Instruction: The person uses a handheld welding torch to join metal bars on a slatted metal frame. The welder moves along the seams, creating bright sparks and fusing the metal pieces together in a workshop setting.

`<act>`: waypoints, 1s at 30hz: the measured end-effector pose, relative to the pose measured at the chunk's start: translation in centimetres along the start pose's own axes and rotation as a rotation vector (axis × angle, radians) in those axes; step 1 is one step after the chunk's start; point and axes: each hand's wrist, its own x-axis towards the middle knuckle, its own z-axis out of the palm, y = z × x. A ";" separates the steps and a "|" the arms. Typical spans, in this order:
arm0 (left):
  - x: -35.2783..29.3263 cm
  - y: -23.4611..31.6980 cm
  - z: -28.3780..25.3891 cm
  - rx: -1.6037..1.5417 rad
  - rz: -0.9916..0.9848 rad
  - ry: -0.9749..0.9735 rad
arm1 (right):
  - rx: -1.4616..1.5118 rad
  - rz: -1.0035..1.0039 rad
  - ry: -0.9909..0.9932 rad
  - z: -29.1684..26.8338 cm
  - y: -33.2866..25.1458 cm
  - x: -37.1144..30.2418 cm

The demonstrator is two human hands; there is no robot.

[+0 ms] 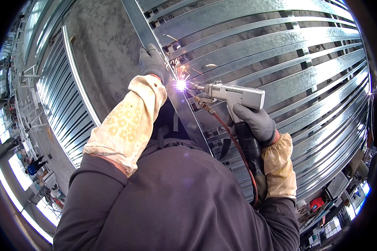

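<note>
My right hand point(257, 124), in a grey glove, is closed around the handle of a silver pistol-shaped welding gun point(238, 95). A dark red hose point(234, 140) and a thick black cable sleeve point(252, 161) run down from it. The gun's nozzle points left at a bright welding arc point(181, 85) on a flat metal rail point(190, 121), and sparks fly up from there. My left hand point(152, 62), also gloved, rests on that rail just above and left of the arc. Its fingers stretch forward and apart, partly hidden underneath. Pale protective sleeves point(123, 119) cover both forearms.
Long parallel metal slats point(255, 48) joined to the rail fill the right side. Another slatted panel point(67, 113) lies at the left, beyond a strip of grey floor point(98, 46). A person point(34, 166) stands far left. A red object point(317, 203) sits among clutter at lower right.
</note>
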 end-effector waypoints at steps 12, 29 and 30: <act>-0.2 0.4 0.0 0.034 0.000 0.039 | 0.024 0.011 0.023 0.0 0.4 -0.6; -1.1 1.8 -0.6 0.005 -0.005 0.038 | 0.042 -0.006 0.034 0.2 0.9 -1.3; -1.0 1.6 -0.5 0.012 0.007 0.043 | 0.041 -0.007 0.040 0.2 0.8 -1.4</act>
